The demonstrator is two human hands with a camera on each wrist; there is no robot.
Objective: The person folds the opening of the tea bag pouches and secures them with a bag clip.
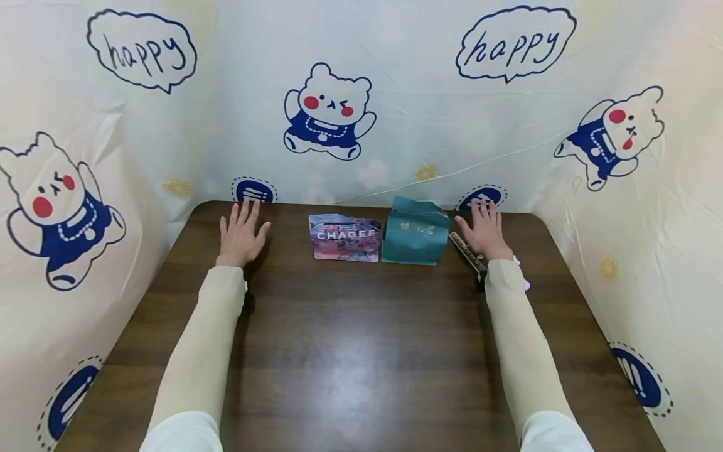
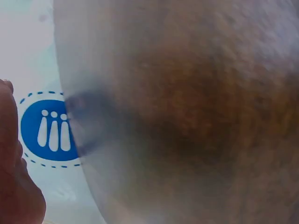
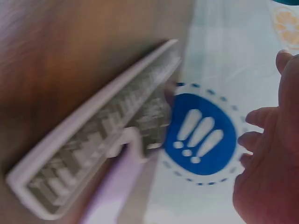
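Observation:
At the far left of the table, my left hand (image 1: 243, 233) lies with its fingers spread and holds nothing. My right hand (image 1: 487, 232) is spread out at the far right, partly over a long narrow strip (image 1: 467, 252) with a raised pattern. In the right wrist view this strip (image 3: 88, 135) has a pale edge, and a lilac part (image 3: 112, 191) lies against it; its kind is unclear. Between the hands stand a pink and blue packet (image 1: 346, 242) marked CHAGEE and a teal paper bag (image 1: 417, 233) with gold characters and a folded top.
The brown wooden table (image 1: 350, 351) reaches back to a white curtain (image 1: 407, 125) printed with bears and "happy" bubbles, which also hangs along both sides. A dark wrist device (image 1: 248, 300) shows beneath the left sleeve.

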